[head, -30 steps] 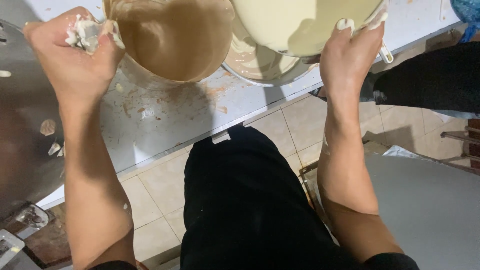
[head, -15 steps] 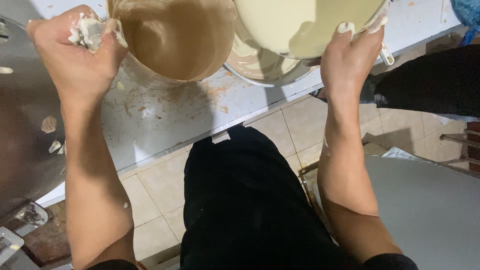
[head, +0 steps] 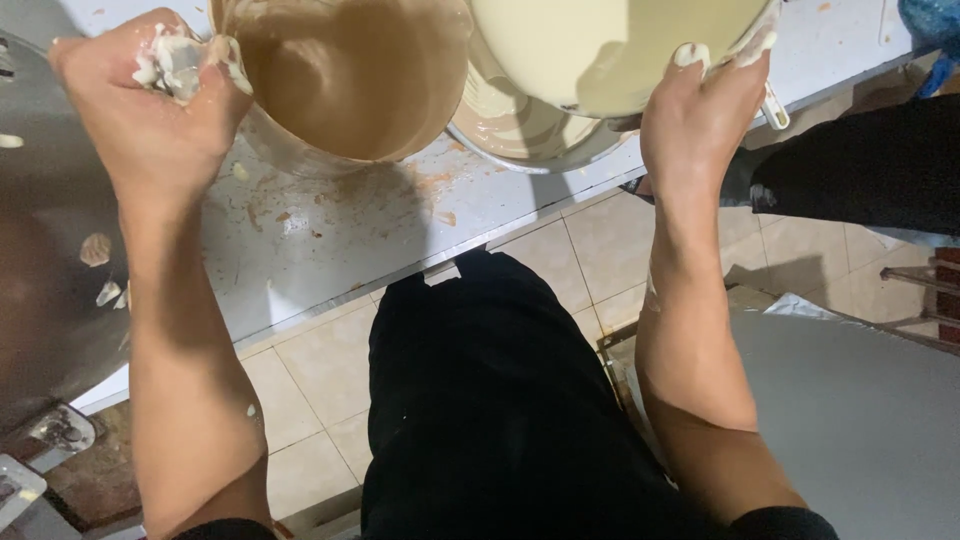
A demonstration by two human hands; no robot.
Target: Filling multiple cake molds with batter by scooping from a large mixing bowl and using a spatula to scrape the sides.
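My left hand (head: 150,110), smeared with pale batter on the fingers, grips the rim of a metal bowl (head: 350,80) filled with brown batter at the top centre. My right hand (head: 700,115) holds the edge of a second bowl (head: 610,50) full of pale cream batter, tilted above a round metal pan (head: 530,135) that shows swirls of brown and cream. Both bowls sit above a white worktop (head: 340,240) spattered with brown drops.
A large steel vessel (head: 50,290) with batter flecks stands at the left. My black-clothed legs (head: 500,400) are over a beige tiled floor (head: 310,390). A grey surface (head: 860,420) lies at the lower right, and another person's dark-clothed limb (head: 860,170) reaches in from the right.
Both hands and both bowls have shifted only slightly; the cream bowl stays tilted over the pan.
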